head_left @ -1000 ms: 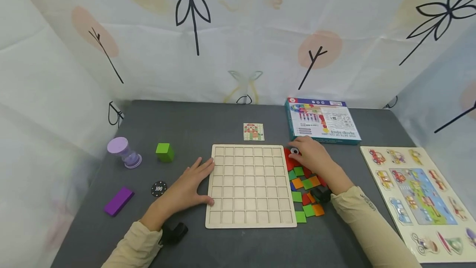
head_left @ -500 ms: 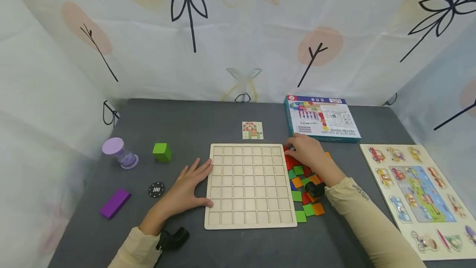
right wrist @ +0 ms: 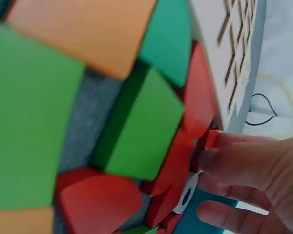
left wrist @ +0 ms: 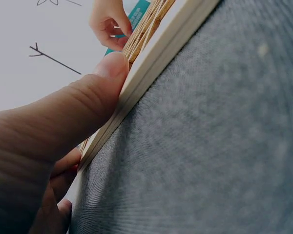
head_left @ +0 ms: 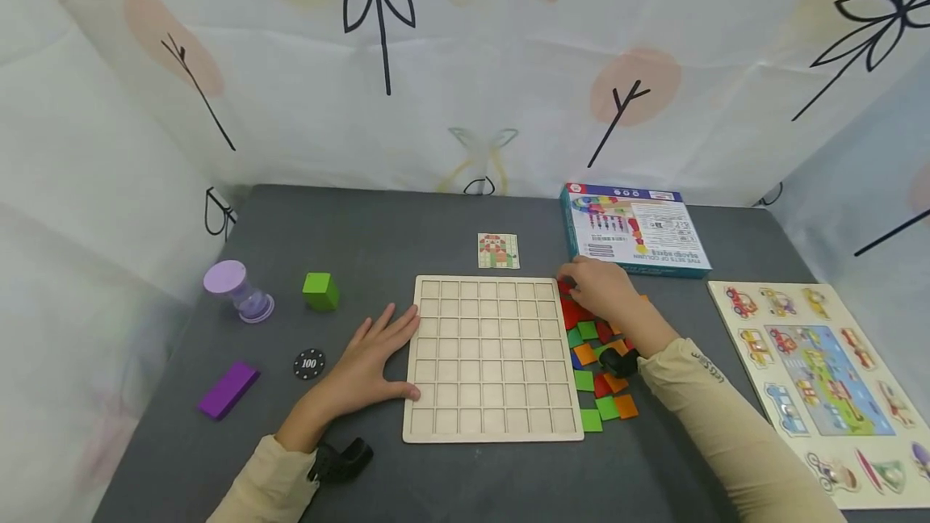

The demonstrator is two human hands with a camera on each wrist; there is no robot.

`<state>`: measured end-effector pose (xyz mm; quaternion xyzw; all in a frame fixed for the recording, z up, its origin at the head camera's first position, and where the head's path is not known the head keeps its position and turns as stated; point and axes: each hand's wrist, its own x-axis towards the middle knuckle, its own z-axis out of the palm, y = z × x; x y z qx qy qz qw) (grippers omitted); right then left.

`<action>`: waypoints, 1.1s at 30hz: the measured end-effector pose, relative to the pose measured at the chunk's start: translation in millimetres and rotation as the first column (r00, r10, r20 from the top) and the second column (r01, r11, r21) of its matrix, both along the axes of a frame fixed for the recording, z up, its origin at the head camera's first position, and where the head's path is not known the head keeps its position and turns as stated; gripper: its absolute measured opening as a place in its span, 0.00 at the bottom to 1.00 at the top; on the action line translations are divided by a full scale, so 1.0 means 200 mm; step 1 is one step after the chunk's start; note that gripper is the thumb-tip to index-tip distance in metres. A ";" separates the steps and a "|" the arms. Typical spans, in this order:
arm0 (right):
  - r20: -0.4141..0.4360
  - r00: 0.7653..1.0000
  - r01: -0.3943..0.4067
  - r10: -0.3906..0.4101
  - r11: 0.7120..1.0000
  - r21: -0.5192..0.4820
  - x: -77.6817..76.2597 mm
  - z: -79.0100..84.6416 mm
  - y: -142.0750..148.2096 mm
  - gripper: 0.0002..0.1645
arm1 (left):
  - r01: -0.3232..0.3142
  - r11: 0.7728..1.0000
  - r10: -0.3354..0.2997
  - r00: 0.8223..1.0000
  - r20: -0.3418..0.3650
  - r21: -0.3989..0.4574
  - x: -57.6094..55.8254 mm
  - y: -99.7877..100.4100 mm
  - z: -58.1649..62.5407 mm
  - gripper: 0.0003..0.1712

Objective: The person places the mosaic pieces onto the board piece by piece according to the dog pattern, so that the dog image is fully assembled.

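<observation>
A pale wooden grid board lies flat on the dark table. My left hand rests along its left edge, fingers spread and thumb touching the rim. In the left wrist view the thumb presses against the board's side. At the board's far right corner my right hand reaches into a heap of coloured tiles. Its thumb and finger pinch a red tile, as the right wrist view shows. Close by lies a white piece with a black ring, hidden under the hand in the head view.
Behind the board lies a small pattern card. A flat game box is at the back right, with a picture puzzle board nearer. To the left are a purple hourglass-shaped piece, green cube, black chip and purple block.
My right hand has shifted slightly left toward the board's corner, its fingers closing on a red tile. The white ringed piece has become covered in the head view. My left hand stays on the board.
</observation>
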<state>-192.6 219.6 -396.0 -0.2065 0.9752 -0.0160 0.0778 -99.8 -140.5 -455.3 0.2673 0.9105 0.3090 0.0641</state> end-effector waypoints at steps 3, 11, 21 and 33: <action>-0.031 0.999 -0.026 0.026 1.000 0.003 0.00 -0.01 0.00 0.14 | -0.005 1.000 0.005 1.000 -0.001 0.001 0.00 -0.01 0.00 0.60; -0.025 0.999 -0.032 0.032 0.999 0.009 0.01 -0.01 0.00 0.19 | -0.007 1.000 0.006 1.000 -0.017 -0.009 0.00 -0.01 -0.01 0.60; -0.093 0.996 0.000 -0.005 0.999 -0.052 0.04 0.02 0.00 0.14 | 0.006 1.000 -0.006 1.000 -0.008 -0.005 0.00 0.01 -0.01 0.59; -0.091 0.980 -0.197 0.179 0.946 -0.257 -0.03 0.02 -0.50 0.12 | -0.004 1.000 0.004 1.000 -0.024 0.010 0.01 -0.01 0.00 0.58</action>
